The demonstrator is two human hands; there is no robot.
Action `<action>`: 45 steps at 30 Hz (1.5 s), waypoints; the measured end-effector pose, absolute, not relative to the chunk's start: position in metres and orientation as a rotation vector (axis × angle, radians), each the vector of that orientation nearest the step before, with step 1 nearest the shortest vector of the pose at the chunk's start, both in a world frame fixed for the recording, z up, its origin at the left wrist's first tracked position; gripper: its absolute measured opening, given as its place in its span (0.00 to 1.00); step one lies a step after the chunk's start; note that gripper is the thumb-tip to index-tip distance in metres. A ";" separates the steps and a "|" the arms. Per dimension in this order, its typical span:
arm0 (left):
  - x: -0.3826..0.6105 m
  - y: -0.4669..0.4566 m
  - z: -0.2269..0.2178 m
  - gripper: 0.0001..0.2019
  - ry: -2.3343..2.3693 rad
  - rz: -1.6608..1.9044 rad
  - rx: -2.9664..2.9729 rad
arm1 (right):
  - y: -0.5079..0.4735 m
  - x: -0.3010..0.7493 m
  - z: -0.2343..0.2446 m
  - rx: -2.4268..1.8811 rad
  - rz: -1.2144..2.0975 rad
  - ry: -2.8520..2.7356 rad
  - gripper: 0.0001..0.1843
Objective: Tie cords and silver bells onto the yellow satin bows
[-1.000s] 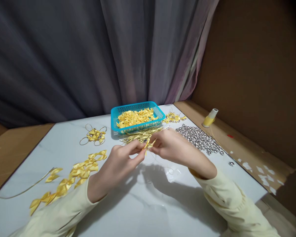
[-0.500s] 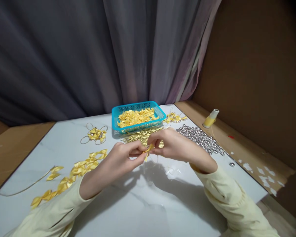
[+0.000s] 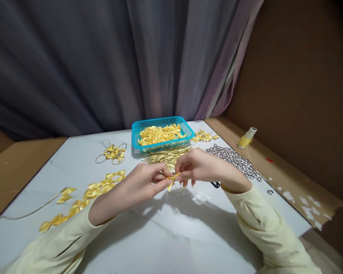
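Over the middle of the table, both hands meet at a small yellow ribbon bow (image 3: pixel 170 183). My left hand (image 3: pixel 148 179) is closed, its thumb and forefinger pinching the bow from the left. Thumb and forefinger of my right hand (image 3: pixel 200 165) pinch the bow's right side, with the other fingers curled below. A thin gold cord loop (image 3: pixel 177 192) hangs beneath the fingertips; where it joins the bow is hidden. Just beyond the hands lies a heap of gold ties (image 3: pixel 167 156). A row of loose yellow bows (image 3: pixel 94 191) runs beside my left forearm.
A blue basket (image 3: pixel 163 145) of yellow bows stands at the back. Looped bow clusters lie left (image 3: pixel 113 152) and right (image 3: pixel 202 135) of it. Silver beads (image 3: pixel 234 160), a yellow thread spool (image 3: pixel 246 138), paper scraps (image 3: pixel 305 201) and a black object (image 3: pixel 215 185) are on the right.
My right hand's fingers have shifted around the bow, and the cord loop shows more clearly below it. A black object has come into sight by my right wrist. The view has shifted slightly.
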State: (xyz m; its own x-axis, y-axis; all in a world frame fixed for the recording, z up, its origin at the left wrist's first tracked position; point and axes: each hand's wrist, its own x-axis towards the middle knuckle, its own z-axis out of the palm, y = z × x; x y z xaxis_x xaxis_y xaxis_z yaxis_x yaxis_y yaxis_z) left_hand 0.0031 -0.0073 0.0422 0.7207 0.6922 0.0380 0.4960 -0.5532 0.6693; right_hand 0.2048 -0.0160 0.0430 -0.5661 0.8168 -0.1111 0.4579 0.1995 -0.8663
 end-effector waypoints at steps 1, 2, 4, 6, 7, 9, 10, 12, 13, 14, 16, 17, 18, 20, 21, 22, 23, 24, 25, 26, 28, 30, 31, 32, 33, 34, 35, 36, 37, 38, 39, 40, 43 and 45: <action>0.003 -0.007 0.042 0.06 0.895 0.383 2.270 | -0.016 0.205 0.043 -1.194 1.350 -2.093 0.07; 0.003 -0.007 0.042 0.06 0.891 0.372 2.267 | -0.015 0.205 0.042 -1.193 1.388 -2.075 0.08; 0.003 -0.007 0.042 0.06 0.882 0.368 2.270 | -0.013 0.206 0.041 -1.186 1.462 -2.035 0.08; 0.003 -0.007 0.042 0.06 0.870 0.378 2.275 | -0.012 0.205 0.041 -1.183 1.518 -2.000 0.08; 0.002 -0.007 0.042 0.06 0.860 0.383 2.271 | -0.011 0.205 0.040 -1.182 1.538 -1.988 0.09; 0.002 -0.007 0.042 0.06 0.843 0.385 2.258 | -0.011 0.204 0.039 -1.182 1.558 -1.972 0.09; 0.002 -0.007 0.042 0.06 0.836 0.377 2.250 | -0.011 0.204 0.039 -1.181 1.564 -1.968 0.09; 0.002 -0.007 0.044 0.05 0.825 0.352 2.235 | -0.011 0.203 0.038 -1.175 1.575 -1.963 0.10; 0.002 -0.006 0.044 0.05 0.821 0.335 2.224 | -0.012 0.203 0.038 -1.169 1.583 -1.961 0.10; 0.002 -0.006 0.045 0.05 0.817 0.315 2.211 | -0.012 0.203 0.038 -1.160 1.591 -1.960 0.09; 0.003 -0.006 0.047 0.04 0.808 0.285 2.177 | -0.013 0.203 0.038 -1.138 1.598 -1.957 0.07; 0.003 -0.005 0.048 0.04 0.809 0.275 2.151 | -0.013 0.203 0.038 -1.130 1.594 -1.957 0.07; 0.004 -0.005 0.049 0.04 0.812 0.265 2.115 | -0.014 0.202 0.039 -1.128 1.585 -1.958 0.06; 0.004 -0.004 0.050 0.04 0.813 0.258 2.025 | -0.015 0.202 0.040 -1.132 1.563 -1.962 0.07; 0.005 -0.003 0.050 0.03 0.810 0.257 1.978 | -0.016 0.202 0.041 -1.135 1.556 -1.965 0.08; 0.004 -0.002 0.050 0.03 0.803 0.255 1.936 | -0.016 0.201 0.042 -1.136 1.552 -1.966 0.08; 0.004 0.000 0.050 0.04 0.794 0.252 1.904 | -0.016 0.201 0.043 -1.132 1.551 -1.967 0.08; 0.004 0.001 0.050 0.04 0.782 0.244 1.881 | -0.016 0.201 0.043 -1.125 1.552 -1.967 0.08; 0.003 0.003 0.050 0.05 0.773 0.232 1.867 | -0.016 0.202 0.043 -1.115 1.555 -1.966 0.07; 0.003 0.005 0.050 0.05 0.765 0.216 1.860 | -0.016 0.202 0.044 -1.104 1.557 -1.966 0.06; 0.003 0.008 0.052 0.05 0.759 0.174 1.862 | -0.015 0.203 0.043 -1.081 1.552 -1.974 0.05; 0.003 0.010 0.055 0.05 0.772 0.128 1.887 | -0.014 0.205 0.043 -1.064 1.544 -1.986 0.05; 0.004 0.011 0.058 0.04 0.777 0.101 1.916 | -0.014 0.206 0.043 -1.057 1.545 -1.989 0.05; 0.006 0.012 0.060 0.04 0.772 0.071 1.956 | -0.014 0.207 0.043 -1.049 1.550 -1.990 0.05; 0.007 0.012 0.063 0.05 0.756 0.044 2.004 | -0.013 0.208 0.043 -1.040 1.556 -1.989 0.05; 0.008 0.012 0.066 0.06 0.730 0.020 2.053 | -0.013 0.208 0.043 -1.029 1.561 -1.989 0.04; 0.010 0.013 0.068 0.08 0.701 0.001 2.094 | -0.012 0.209 0.043 -1.017 1.563 -1.993 0.04; 0.011 0.013 0.070 0.09 0.679 -0.013 2.118 | -0.012 0.210 0.043 -1.006 1.562 -2.001 0.04; 0.012 0.013 0.072 0.09 0.668 -0.020 2.121 | -0.012 0.211 0.043 -0.997 1.557 -2.009 0.05; 0.013 0.013 0.073 0.09 0.668 -0.024 2.105 | -0.012 0.211 0.043 -0.991 1.553 -2.018 0.05; 0.013 0.013 0.073 0.10 0.677 -0.026 2.078 | -0.012 0.212 0.043 -0.989 1.550 -2.028 0.05; 0.013 0.013 0.073 0.09 0.688 -0.029 2.046 | -0.013 0.212 0.044 -0.989 1.543 -2.041 0.05; 0.012 0.011 0.070 0.09 0.726 -0.015 1.979 | -0.016 0.213 0.049 -1.014 1.406 -2.164 0.05; 0.011 0.010 0.069 0.08 0.750 0.008 1.952 | -0.021 0.212 0.054 -1.051 1.161 -2.282 0.07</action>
